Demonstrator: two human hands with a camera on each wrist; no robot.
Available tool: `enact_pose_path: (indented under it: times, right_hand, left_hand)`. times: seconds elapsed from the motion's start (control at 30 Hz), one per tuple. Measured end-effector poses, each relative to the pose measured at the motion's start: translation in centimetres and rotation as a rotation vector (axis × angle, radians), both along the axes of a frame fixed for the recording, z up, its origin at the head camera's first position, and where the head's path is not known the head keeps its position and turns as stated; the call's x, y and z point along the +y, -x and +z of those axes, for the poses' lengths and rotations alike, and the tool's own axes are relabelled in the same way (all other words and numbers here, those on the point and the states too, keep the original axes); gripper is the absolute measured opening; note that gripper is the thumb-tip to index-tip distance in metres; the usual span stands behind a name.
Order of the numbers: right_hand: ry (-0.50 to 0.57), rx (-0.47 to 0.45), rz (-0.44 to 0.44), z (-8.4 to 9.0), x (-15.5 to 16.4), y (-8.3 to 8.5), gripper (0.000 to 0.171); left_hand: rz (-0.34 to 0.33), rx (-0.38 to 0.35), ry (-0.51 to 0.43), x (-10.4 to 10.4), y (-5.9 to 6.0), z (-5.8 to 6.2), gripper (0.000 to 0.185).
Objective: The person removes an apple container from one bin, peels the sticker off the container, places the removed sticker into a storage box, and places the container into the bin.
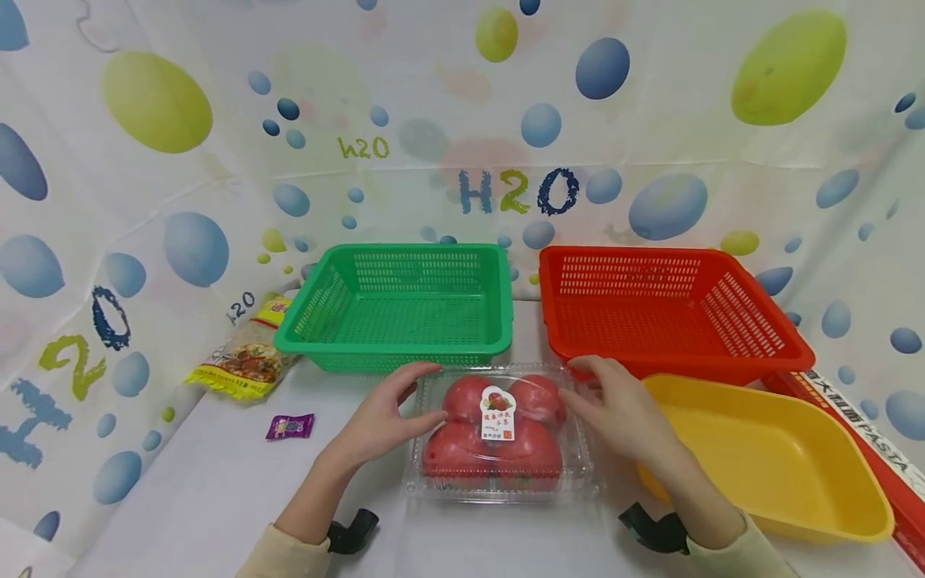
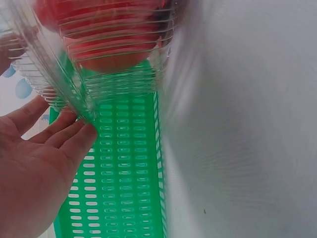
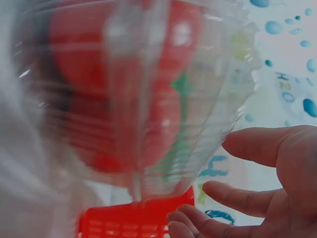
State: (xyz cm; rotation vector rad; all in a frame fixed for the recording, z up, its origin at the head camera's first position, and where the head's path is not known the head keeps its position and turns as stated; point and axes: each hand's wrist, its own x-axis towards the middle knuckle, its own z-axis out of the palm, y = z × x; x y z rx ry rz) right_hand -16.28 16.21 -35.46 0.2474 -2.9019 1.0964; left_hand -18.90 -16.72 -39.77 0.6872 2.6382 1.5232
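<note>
A clear plastic box of red, round, tomato-like fruit sits in front of me on the white table, a label on its lid. At its left side is my left hand, with the thumb over the lid's edge; in the left wrist view the fairly straight fingers touch the plastic. My right hand is at the opposite side, fingers spread. In the right wrist view its thumb meets the box edge, while the other fingers appear apart from it. Neither hand's fingers curl round the box.
Behind the box stand a green basket and a red basket. A yellow tray lies at right, beside a red pasta box. Left are a purple-wrapped sweet and a yellow-and-clear food bag.
</note>
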Motion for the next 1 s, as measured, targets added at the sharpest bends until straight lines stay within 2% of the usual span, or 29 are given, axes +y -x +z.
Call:
enact_pose_path:
  times: [0.33, 0.43, 0.53, 0.63, 0.8, 1.0]
  right_hand:
    - [0.117, -0.029, 0.094, 1.5, -2.5, 0.7, 0.048]
    - [0.144, -0.062, 0.166, 1.3, -2.9, 0.9, 0.044]
    - [0.150, -0.082, 0.273, 0.9, -3.2, 1.1, 0.040]
    - [0.144, -0.093, 0.357, 0.5, -3.4, 1.3, 0.042]
    - [0.131, -0.086, 0.438, -0.1, -3.7, 1.5, 0.050]
    - [0.133, -0.054, 0.517, -0.6, -4.0, 1.9, 0.049]
  left_hand:
    - [-0.008, -0.009, -0.020, -0.1, 0.3, -0.3, 0.064]
    - [-0.011, -0.015, -0.020, -0.1, 0.4, -0.3, 0.064]
    - [-0.010, -0.019, -0.020, -0.2, 0.4, -0.3, 0.064]
    - [-0.013, -0.020, -0.020, -0.3, 0.3, -0.2, 0.064]
    - [-0.023, -0.015, -0.015, -0.3, 0.4, -0.2, 0.065]
    - [-0.030, -0.009, -0.026, -0.2, 0.3, -0.3, 0.064]
